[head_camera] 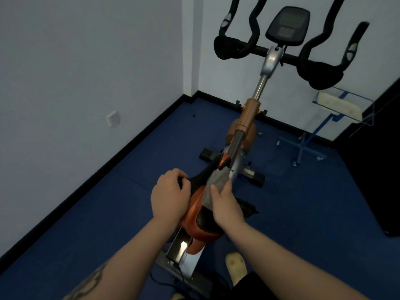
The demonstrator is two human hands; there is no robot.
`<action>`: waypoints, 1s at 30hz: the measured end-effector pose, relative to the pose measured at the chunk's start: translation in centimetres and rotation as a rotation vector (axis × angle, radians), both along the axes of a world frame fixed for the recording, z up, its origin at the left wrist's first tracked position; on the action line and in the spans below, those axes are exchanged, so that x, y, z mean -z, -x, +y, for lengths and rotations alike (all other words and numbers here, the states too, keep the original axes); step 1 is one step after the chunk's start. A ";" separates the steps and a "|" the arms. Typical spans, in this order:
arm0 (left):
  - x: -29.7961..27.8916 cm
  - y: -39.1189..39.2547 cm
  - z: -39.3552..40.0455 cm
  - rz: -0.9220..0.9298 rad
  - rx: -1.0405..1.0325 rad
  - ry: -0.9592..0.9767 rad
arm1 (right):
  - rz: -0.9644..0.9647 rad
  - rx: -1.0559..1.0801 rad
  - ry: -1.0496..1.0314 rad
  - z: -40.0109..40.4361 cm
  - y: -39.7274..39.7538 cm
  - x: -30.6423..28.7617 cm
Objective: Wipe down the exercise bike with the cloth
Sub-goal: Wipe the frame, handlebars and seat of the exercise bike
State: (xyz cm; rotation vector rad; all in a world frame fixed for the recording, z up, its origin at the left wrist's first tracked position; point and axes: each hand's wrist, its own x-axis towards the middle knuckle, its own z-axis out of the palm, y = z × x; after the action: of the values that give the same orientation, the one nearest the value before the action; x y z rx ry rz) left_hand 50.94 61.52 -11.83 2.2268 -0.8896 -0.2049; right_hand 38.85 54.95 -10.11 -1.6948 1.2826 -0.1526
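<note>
The exercise bike [246, 126] stood in a room corner on blue floor [108, 213], seen from behind the saddle [198, 215]. The right hand [226, 207] pinched the grey cloth [216, 185] between thumb and fingers and held it against the saddle's nose, just beside the silver frame tube [236, 167]. The left hand [168, 195] was curled over the saddle's left edge, steadying it; whether the fingers wrapped under the rim could not be told. Step in hand, as judged: wiping the saddle nose and the junction with the frame. To do it well, the left hand should brace the saddle so it does not swivel, and the cloth should be drawn along the saddle toward the body, folded flat (a bunched cloth skips the seam) — then wrapped round the tube and slid upward. Handlebars [281, 50] and console [286, 22] looked untouched, so much of the task seemed left. Room for moving: wall [86, 83] near on the left with a socket [113, 118] low down; a blue wheeled stand [309, 137] near the bike's front right; a dark object [247, 207] on the floor just right of the saddle; a foot [236, 267] beside the rear stabiliser. The open floor on the right looked the better side for reaching the bars — the protruding bar ends were a snag risk.
</note>
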 end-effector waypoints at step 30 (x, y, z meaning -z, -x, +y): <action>0.5 0.0 0.5 0.183 -0.041 -0.008 | 0.091 -0.079 0.231 5.5 2.7 1.3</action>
State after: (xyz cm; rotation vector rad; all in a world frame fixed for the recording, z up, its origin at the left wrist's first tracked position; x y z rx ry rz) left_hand 50.95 62.07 -12.32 2.1912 -0.7444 -0.3873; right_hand 36.19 60.42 -11.43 -1.9661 1.3015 -0.1845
